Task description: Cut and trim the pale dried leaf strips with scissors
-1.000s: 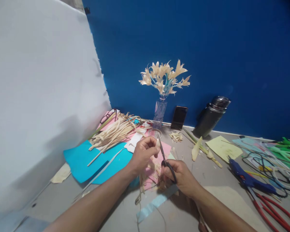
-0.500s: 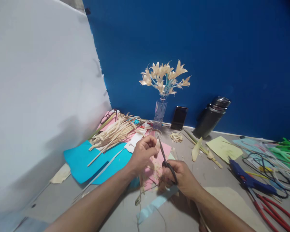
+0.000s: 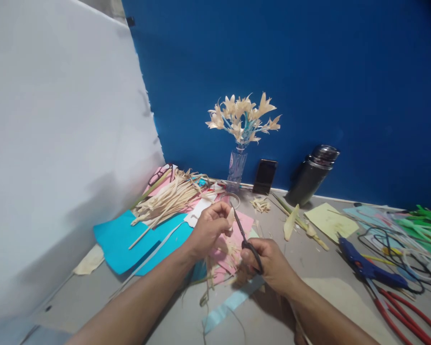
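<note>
Pinching a pale husk petal (image 3: 231,216) between thumb and fingertips of the left hand (image 3: 210,227), closed tight on it. Gripping black scissors (image 3: 244,237) in the right hand (image 3: 267,263), fingers curled through the loops, at 4 o'clock from the left hand. Blades angled up toward 11 o'clock, meeting the petal's right edge. Working above pink paper (image 3: 247,221) on the grey worktop (image 3: 276,235). Further out: husk pile (image 3: 168,196) at 10 o'clock, vase of husk flowers (image 3: 237,165) at 12, blue glue gun (image 3: 362,261) at 3. Compared with a second ago: same grips, same pose, barely shifted.
</note>
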`<state>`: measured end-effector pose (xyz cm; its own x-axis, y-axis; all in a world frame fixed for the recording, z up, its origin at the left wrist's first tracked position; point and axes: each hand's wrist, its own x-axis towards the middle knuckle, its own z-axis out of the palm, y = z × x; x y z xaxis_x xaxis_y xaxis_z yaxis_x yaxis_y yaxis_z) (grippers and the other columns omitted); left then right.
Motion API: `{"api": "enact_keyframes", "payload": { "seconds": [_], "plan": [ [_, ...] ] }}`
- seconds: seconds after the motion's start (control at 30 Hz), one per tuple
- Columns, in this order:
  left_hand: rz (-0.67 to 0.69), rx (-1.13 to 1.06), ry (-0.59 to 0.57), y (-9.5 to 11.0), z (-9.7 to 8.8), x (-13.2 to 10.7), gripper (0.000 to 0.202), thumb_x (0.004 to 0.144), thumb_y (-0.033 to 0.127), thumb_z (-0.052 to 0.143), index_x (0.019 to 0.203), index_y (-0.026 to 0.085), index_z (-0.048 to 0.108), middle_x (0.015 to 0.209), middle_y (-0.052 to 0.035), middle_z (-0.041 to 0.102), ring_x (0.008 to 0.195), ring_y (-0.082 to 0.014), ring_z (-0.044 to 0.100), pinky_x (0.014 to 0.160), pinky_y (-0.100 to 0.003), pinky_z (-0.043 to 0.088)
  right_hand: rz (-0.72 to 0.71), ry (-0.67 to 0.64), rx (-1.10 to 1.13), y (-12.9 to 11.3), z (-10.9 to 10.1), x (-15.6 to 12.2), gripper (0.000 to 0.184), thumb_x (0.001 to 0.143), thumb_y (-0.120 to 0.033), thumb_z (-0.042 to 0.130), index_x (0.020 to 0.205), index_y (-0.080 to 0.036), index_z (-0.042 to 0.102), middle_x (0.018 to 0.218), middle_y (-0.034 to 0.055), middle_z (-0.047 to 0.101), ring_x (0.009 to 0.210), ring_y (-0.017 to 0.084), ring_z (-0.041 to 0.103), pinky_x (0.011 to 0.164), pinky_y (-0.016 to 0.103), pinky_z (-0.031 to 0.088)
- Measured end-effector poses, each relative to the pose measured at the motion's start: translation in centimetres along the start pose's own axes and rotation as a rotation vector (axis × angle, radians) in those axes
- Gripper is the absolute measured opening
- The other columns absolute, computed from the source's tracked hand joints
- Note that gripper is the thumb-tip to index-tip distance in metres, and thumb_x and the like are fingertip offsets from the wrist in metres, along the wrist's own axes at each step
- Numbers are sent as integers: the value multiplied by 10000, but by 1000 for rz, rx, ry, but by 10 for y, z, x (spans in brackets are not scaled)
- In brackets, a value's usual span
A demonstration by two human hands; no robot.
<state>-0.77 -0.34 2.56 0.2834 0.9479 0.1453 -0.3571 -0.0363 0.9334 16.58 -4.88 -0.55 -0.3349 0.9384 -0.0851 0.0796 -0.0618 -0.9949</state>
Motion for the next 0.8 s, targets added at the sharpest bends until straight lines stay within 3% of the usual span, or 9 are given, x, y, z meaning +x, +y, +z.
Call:
{"api": "enact_keyframes", "payload": {
  "seconds": [0.2,0.63,0.8],
  "plan": [
    [1,-11,5,-2,1,0,122,635,97,612,701,169,538,616,45,512,515,-77,486,540,-229,392,-11,-103,67,-1,4,-2,470,763,-611,671,651,-171,550,529,-12,558,471,116,508,471,229,412],
    [27,54,39,-1,6,-2,145,663,111,636,722,181,523,617,46,527,533,-80,485,558,-228,408,-15,-39,-7,-3,4,-1,495,737,-622,681,593,-179,513,500,0,572,441,115,497,432,225,365],
    [41,53,14,-2,4,-2,136,671,98,617,720,182,522,602,50,518,533,-84,489,552,-230,403,23,-27,99,5,3,1,489,713,-573,737,564,-179,489,475,-20,525,421,104,453,426,231,345]
  ]
}}
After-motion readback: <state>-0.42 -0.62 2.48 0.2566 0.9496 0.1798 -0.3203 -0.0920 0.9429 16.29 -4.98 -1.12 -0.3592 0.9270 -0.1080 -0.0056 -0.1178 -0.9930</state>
